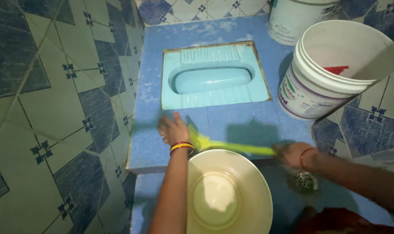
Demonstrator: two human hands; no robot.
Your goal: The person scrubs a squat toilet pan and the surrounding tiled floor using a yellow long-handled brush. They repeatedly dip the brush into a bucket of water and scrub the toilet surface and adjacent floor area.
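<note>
A yellow-green long-handled brush [225, 145] lies across the blue raised floor in front of a light blue squat toilet pan [214, 76]. My right hand [292, 154] grips the handle's end at the right. My left hand [173, 129], with red and yellow bangles on the wrist, rests on the blue floor by the brush head, fingers spread; the brush head is blurred beside it. A cream round basin [253, 186] holding a little water sits just below both hands.
A white bucket [331, 73] with something red inside stands right of the pan, a second white bucket [292, 19] behind it. A metal floor drain [304, 182] lies at the lower right. Blue-patterned tiled walls close in on the left and right.
</note>
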